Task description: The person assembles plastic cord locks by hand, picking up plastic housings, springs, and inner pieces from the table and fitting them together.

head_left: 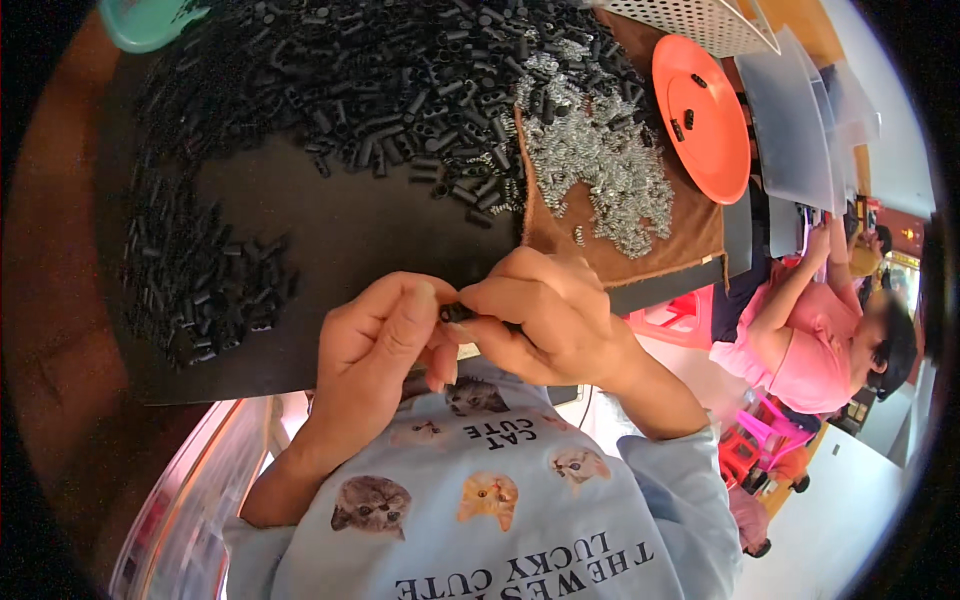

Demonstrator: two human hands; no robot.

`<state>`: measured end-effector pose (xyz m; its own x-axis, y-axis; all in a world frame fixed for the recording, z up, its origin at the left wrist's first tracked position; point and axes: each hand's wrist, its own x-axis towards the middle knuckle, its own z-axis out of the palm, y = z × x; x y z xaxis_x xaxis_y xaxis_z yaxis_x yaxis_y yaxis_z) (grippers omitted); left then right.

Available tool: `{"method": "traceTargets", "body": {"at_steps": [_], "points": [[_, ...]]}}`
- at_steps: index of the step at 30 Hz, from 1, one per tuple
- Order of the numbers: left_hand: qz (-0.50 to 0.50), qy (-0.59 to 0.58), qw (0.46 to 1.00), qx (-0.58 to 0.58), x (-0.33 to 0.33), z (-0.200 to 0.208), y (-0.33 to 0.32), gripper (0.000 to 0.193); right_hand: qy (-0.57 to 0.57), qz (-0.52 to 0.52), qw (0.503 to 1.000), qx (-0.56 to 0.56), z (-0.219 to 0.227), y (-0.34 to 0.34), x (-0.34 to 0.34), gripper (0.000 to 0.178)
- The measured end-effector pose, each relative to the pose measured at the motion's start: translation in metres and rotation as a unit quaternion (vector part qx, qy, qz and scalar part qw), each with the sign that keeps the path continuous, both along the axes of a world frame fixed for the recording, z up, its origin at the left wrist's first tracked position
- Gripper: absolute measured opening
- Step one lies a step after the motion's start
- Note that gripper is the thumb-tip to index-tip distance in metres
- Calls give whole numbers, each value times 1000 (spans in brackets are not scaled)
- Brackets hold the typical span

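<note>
My left hand (375, 335) and my right hand (555, 310) meet just off the table's near edge. Between their fingertips they pinch a small black plastic part (453, 312), short and rounded, with a hole showing in it. My fingers cover much of it. Beyond my hands spreads a big heap of small black plastic cylinders (380, 80), some hollow. A smaller pile of the same black pieces (225, 285) lies to the left. Loose metal springs (600, 170) are heaped on a brown cloth (680, 250) beyond my right hand.
An orange plate (720, 165) with a few black pieces rests at the right, near a white perforated basket (690, 25). Clear plastic bins (790, 120) stand farther right. A green bowl (150, 25) is at the far left. A person in pink (800, 350) sits to the right.
</note>
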<state>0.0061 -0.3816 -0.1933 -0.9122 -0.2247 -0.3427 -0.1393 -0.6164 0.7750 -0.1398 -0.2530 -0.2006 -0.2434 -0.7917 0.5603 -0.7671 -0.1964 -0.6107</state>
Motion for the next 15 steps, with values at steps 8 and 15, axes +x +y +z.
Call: {"method": "traceTargets", "body": {"at_steps": [8, 15], "points": [[1, -29, 998, -47, -5, 0, 12, 31, 33, -4, 999, -1, 2, 9, 0, 29], [21, 28, 999, 5, -13, -5, 14, 24, 88, -86, 992, 31, 21, 55, -56, 17]]}}
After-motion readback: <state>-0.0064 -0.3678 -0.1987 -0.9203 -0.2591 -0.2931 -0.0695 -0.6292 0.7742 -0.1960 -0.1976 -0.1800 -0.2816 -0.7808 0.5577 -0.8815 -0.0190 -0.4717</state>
